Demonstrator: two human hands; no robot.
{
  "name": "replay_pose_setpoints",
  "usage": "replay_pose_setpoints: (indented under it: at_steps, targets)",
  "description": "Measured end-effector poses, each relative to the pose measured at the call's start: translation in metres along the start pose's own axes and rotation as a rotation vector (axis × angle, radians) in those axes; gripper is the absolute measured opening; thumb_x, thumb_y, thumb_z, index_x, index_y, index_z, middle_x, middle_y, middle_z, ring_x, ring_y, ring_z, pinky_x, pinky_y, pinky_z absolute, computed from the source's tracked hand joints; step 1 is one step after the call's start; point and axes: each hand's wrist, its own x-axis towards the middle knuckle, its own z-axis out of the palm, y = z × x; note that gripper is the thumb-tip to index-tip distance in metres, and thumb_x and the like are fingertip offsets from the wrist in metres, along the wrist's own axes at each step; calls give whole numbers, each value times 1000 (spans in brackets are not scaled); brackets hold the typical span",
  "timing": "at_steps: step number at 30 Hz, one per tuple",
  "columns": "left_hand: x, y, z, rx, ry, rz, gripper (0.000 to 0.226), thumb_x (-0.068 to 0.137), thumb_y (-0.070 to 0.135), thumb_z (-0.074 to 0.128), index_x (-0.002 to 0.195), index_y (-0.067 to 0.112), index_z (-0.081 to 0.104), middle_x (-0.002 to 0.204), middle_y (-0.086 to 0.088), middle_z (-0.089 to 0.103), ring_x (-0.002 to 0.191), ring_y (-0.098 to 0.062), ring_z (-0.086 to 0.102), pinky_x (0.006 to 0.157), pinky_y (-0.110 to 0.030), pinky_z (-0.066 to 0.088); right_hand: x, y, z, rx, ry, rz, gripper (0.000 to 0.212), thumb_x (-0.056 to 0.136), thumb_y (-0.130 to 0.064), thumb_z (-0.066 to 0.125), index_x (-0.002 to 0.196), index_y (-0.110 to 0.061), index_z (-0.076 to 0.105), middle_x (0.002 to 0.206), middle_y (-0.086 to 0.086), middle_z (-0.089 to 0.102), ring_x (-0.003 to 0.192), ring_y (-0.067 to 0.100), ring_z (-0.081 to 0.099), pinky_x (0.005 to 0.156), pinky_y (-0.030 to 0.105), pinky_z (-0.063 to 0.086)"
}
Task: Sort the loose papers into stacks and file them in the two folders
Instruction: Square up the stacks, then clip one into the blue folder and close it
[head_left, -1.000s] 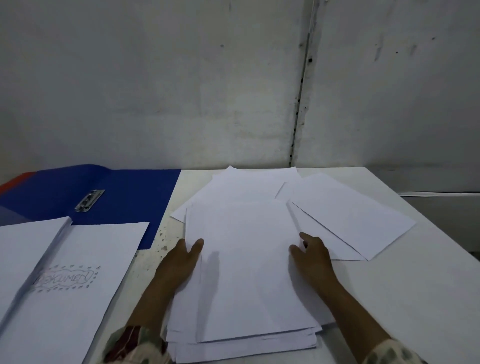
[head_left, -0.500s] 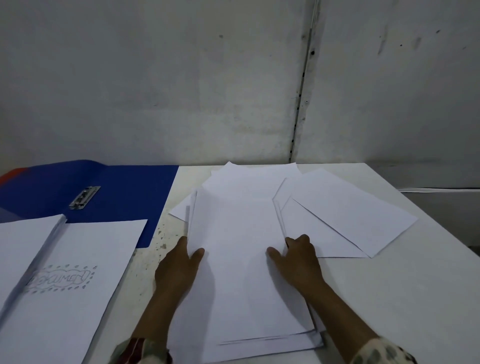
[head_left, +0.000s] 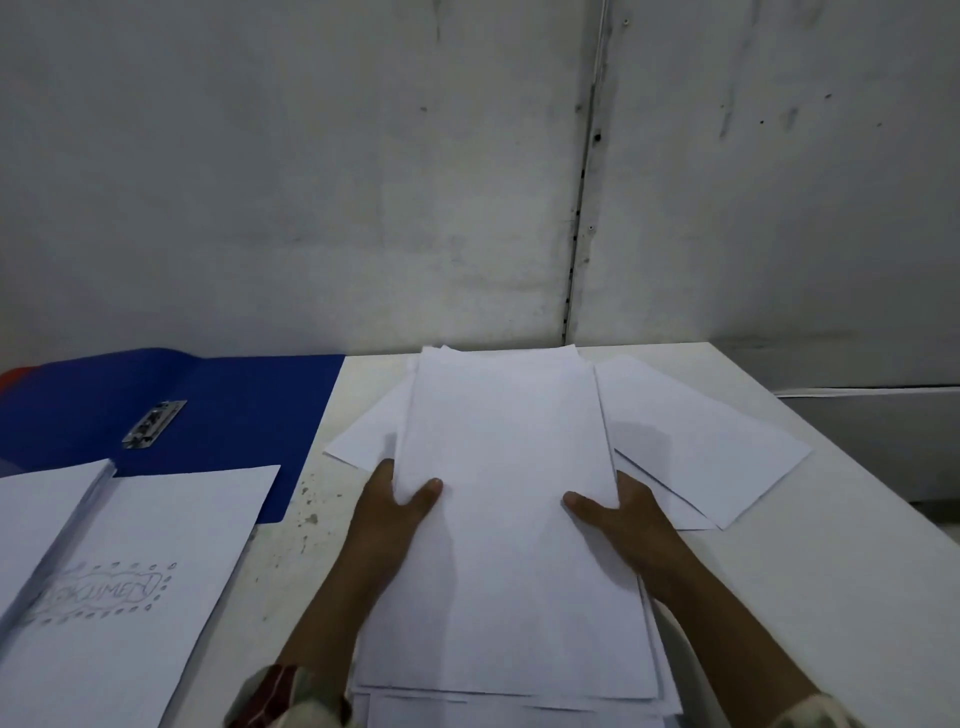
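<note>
A stack of white papers (head_left: 506, 493) lies in the middle of the white table (head_left: 831, 597). My left hand (head_left: 395, 512) grips its left edge, thumb on top and fingers under the sheets. My right hand (head_left: 621, 512) grips the right edge the same way. More loose white sheets (head_left: 696, 441) fan out to the right and behind the stack. An open blue folder (head_left: 234, 410) with a metal clip (head_left: 153, 423) lies at the back left. A white sheet with a pencilled label (head_left: 104, 597) lies in front of it.
A grey wall (head_left: 467, 182) rises directly behind the table. The table's right edge runs diagonally at the right. A red edge (head_left: 15, 371) shows under the blue folder at far left. Another white sheet (head_left: 36, 509) lies at the left border.
Both hands moved from resting flat beside the papers to gripping the stack's edges with thumbs on top. The upper sheets have been gathered and squared into a narrower pile.
</note>
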Motion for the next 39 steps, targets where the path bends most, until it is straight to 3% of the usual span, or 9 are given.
replay_pose_setpoints:
  at_steps: [4, 8, 11, 14, 16, 19, 24, 30, 39]
  targets:
    - [8, 3, 21, 74, -88, -35, 43, 93, 34, 49, 130, 13, 41, 127, -2, 51, 109, -26, 52, 88, -28, 38, -2, 9, -19, -19, 121, -22, 26, 88, -9, 61, 113, -8, 58, 103, 7, 63, 96, 23, 59, 83, 28, 41]
    - [25, -8, 25, 311, -70, 54, 16, 93, 33, 47, 105, 23, 52, 114, -7, 63, 90, -19, 57, 83, -32, 46, -2, 21, -48, 24, 224, 14, 21, 89, -4, 57, 109, 0, 59, 97, 13, 63, 82, 24, 59, 75, 29, 45]
    - [34, -22, 23, 574, 3, 182, 47, 83, 42, 59, 125, 23, 48, 131, 0, 54, 116, -19, 50, 98, -34, 39, -2, 28, -66, 55, 295, 40, 24, 91, -3, 53, 114, 1, 57, 97, 13, 62, 80, 24, 56, 74, 28, 42]
    - [39, -31, 21, 756, -99, 190, 94, 67, 70, 60, 142, 26, 26, 153, 3, 26, 142, -19, 21, 116, -44, 16, 1, 33, -83, -3, 377, 29, 32, 91, -2, 52, 122, 7, 52, 110, 16, 59, 93, 27, 53, 82, 31, 37]
    - [44, -33, 23, 858, -191, 182, 121, 49, 88, 45, 147, 26, 9, 158, 3, 3, 146, -19, -2, 116, -48, 0, 2, 35, -91, -42, 427, 28, 36, 91, -1, 52, 126, 10, 48, 122, 26, 56, 107, 36, 53, 89, 35, 37]
    - [52, -34, 27, 917, -221, 205, 147, 21, 102, 15, 148, 27, -1, 158, 2, -8, 145, -20, -12, 115, -49, -7, 3, 36, -95, -89, 467, 31, 41, 91, -1, 52, 130, 10, 43, 131, 27, 51, 120, 40, 48, 99, 37, 35]
    - [59, -37, 32, 895, -185, 136, 119, 58, 88, 42, 148, 23, -2, 158, -4, 0, 146, -25, 2, 117, -48, 5, 6, 44, -93, -124, 472, 26, 41, 91, -4, 53, 129, 7, 46, 128, 25, 54, 118, 39, 50, 97, 36, 38]
    - [64, -25, 28, 961, -152, 155, 97, 75, 73, 45, 148, 23, 6, 155, -2, 23, 140, -24, 30, 113, -42, 27, 5, 47, -93, -128, 485, 3, 33, 90, -4, 53, 122, 5, 51, 120, 23, 58, 107, 34, 55, 86, 29, 36]
    - [70, -18, 30, 968, -36, 320, 72, 89, 45, 48, 147, 20, 14, 122, -3, 60, 98, -17, 63, 86, -25, 48, 5, 50, -92, -139, 486, -11, 33, 91, -6, 54, 122, 3, 51, 119, 21, 59, 108, 34, 55, 85, 28, 37]
